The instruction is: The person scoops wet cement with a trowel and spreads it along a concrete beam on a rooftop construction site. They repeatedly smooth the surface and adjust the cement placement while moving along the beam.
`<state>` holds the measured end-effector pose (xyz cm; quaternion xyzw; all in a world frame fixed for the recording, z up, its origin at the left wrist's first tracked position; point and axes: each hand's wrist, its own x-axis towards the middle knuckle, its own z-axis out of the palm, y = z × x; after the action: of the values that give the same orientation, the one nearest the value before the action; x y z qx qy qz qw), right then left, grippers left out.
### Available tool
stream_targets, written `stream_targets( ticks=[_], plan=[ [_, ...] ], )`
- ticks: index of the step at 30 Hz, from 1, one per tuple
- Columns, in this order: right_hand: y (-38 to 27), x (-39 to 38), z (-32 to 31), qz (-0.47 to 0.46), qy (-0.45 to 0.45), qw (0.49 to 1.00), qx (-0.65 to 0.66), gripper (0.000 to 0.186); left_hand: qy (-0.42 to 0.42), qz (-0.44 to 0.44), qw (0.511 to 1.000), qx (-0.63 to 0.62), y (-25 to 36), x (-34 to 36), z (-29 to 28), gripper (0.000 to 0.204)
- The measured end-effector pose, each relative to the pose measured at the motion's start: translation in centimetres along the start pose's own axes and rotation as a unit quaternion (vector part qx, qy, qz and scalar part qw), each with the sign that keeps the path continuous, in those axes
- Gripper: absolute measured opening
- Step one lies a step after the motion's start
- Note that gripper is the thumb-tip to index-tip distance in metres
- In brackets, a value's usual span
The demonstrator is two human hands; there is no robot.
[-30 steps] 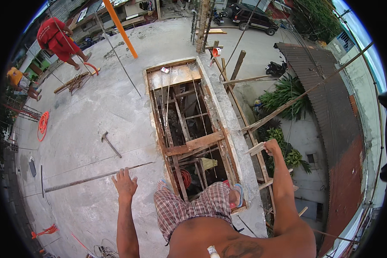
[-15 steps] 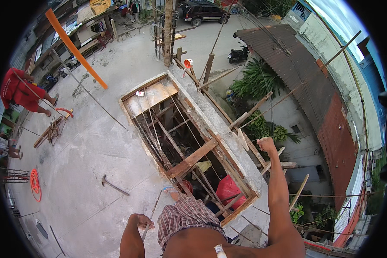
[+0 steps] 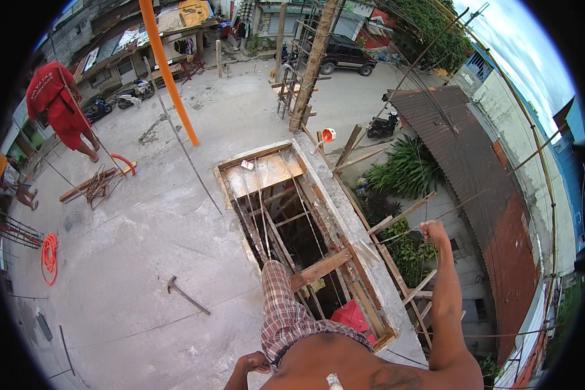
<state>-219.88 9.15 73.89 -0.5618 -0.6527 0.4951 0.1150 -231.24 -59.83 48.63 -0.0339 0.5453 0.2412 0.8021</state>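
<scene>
Maroon-white plaid shorts [image 3: 281, 305]; orange pole [image 3: 169, 71]; orange-red hose [image 3: 48, 250].

your hammer-side view: a hammer [image 3: 190, 298] on the concrete [image 3: 130, 253], orange hose coil [image 3: 53, 246] farther left. you've got a dark suv [image 3: 348, 55] parked up top too.

A dark hammer [image 3: 191, 299] is laid flat on the concrete slab [image 3: 130, 250], its head turned left. The long timber-framed opening [image 3: 257, 155] is bridged by a brown plank [image 3: 320, 270]. A thin rod [image 3: 461, 204] is seen slanted past the right hand [image 3: 433, 231]; whether it is gripped cannot be told.
</scene>
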Motion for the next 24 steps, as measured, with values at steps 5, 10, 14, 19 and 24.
stream_targets(
  ticks=[5,10,14,19,24],
  plan=[
    [-5.0,3.4,3.9,-0.020,0.013,0.999,-0.038,0.017,0.078,0.024,0.996,-0.031,2.6,-1.8,-2.9,0.026],
    [-11.7,9.2,8.0,-0.001,0.045,0.999,0.002,0.028,0.137,0.029,0.989,-0.048,11.0,-1.7,-10.3,0.034],
    [-19.2,15.7,12.6,-0.007,0.015,1.000,-0.012,0.029,0.165,0.036,0.984,-0.059,18.6,-3.3,-19.5,0.041],
    [-28.5,23.0,17.9,-0.018,0.004,1.000,-0.020,0.029,0.214,0.003,0.976,-0.051,23.3,-10.0,-32.6,0.051],
    [-36.9,29.7,22.5,-0.072,0.001,0.997,-0.032,0.030,0.339,0.011,0.941,0.014,31.8,-20.5,-48.5,0.061]
  ],
)
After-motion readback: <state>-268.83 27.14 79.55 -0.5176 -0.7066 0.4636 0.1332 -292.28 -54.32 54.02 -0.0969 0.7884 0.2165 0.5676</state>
